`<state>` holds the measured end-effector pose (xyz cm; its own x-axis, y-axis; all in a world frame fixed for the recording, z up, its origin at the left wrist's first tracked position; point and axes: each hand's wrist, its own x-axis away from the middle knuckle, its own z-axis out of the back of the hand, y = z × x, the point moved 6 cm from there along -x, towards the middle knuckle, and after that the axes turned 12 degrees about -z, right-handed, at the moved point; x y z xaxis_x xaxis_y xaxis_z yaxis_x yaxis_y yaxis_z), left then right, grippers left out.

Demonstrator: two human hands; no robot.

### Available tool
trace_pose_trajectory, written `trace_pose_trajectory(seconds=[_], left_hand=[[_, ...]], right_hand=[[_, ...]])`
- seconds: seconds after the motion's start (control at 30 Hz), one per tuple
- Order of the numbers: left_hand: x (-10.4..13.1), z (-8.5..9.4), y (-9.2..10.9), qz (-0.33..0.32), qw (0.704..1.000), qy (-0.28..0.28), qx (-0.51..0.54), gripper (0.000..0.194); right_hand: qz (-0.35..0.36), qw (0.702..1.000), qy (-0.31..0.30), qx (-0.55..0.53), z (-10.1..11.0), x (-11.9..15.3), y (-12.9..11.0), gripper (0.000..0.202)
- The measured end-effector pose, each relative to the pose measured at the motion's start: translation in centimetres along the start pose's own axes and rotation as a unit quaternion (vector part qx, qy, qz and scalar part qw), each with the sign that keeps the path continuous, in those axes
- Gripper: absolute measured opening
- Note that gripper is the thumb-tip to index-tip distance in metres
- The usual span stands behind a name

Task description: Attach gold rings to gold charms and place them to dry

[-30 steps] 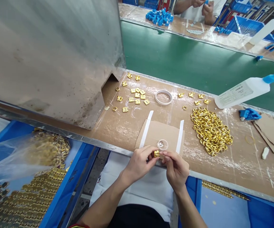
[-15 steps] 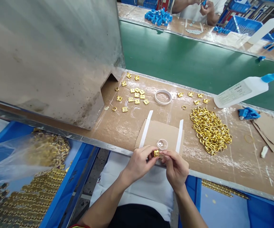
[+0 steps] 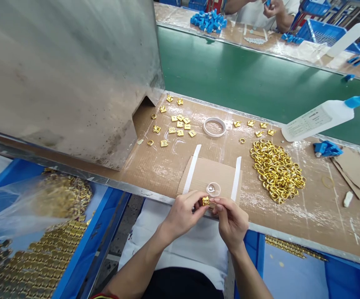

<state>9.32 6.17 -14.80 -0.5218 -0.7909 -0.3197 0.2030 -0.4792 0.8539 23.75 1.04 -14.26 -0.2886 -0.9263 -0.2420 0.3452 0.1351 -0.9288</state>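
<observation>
Between the fingertips of my left hand [image 3: 184,214] is a small gold square-topped ring piece [image 3: 205,201], held over the table's front edge. My right hand [image 3: 233,218] is closed in a pinch on a thin stick-like tool [image 3: 212,203], its tip against or very near the gold piece; contact is too small to tell. Just beyond my fingers, a small clear round dish [image 3: 213,189] rests on a cardboard pad [image 3: 213,172] with white tape strips along two sides. Right of the pad lies a heap of gold rings [image 3: 276,170].
Loose gold square pieces [image 3: 180,124] and a white tape roll [image 3: 214,127] lie behind the pad. A glue bottle [image 3: 319,120] leans at right near blue clips [image 3: 327,148]. A metal panel [image 3: 67,83] blocks the left. Beyond the green belt [image 3: 245,74], another person's hands [image 3: 275,8] work.
My hands stay nearly still around the gold piece. Across the belt, the other person's hands have shifted slightly to the right.
</observation>
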Motion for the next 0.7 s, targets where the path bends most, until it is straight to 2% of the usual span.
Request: trace_pose_trajectory(seconds=[0.2,0.43,0.6,0.7], left_hand=[[-0.1,0.1,0.0,-0.001,1.000,0.000,0.002,0.017],[0.6,0.4,-0.4,-0.006,0.999,0.012,0.032,0.020],[1.0,0.9,-0.2,-0.047,0.996,0.030,0.073,0.021],[1.4,1.2,0.3,-0.081,0.991,0.047,0.097,0.022]], right_hand=[[-0.019,1.000,0.003,-0.011,0.2,0.0,0.3,0.018],[-0.042,0.993,0.107,-0.013,1.3,-0.8,0.1,0.014],[-0.050,0.992,0.096,0.064,0.4,-1.7,0.0,0.016],[-0.068,0.992,0.080,0.064,0.0,-1.9,0.5,0.023]])
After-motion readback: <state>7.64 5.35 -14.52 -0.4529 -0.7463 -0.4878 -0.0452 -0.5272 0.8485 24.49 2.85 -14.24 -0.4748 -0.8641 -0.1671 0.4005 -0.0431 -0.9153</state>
